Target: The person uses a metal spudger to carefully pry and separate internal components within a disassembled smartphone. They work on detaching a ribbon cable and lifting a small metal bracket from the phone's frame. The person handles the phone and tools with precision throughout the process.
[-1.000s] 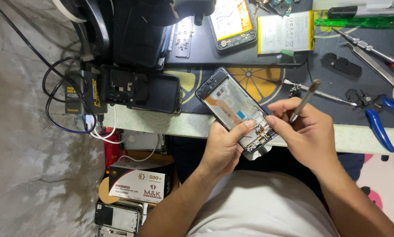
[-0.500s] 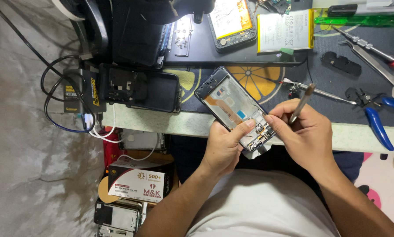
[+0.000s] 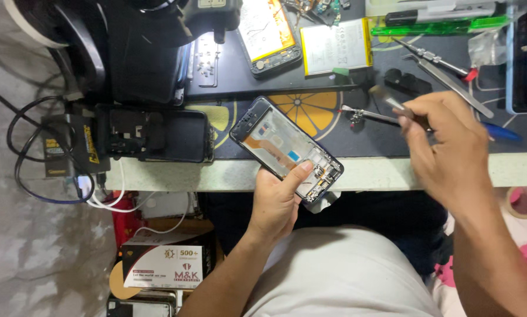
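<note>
My left hand [image 3: 278,202] and right hand [image 3: 445,149] are bare, forearms unsleeved (no rings, no watch); a pale grey-white shirt [image 3: 340,273] sits at six o'clock.

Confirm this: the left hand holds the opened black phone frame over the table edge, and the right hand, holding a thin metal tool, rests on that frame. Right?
Not quite. In the head view the right hand with the thin metal tool is lifted clear of the opened black phone frame, out to the side. The left hand does hold the frame over the table edge.

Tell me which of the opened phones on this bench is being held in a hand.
The opened phone frame gripped by the left hand over the bench edge. The dark phone body left of it and the yellow-backed phone lie untouched on the bench.
</note>
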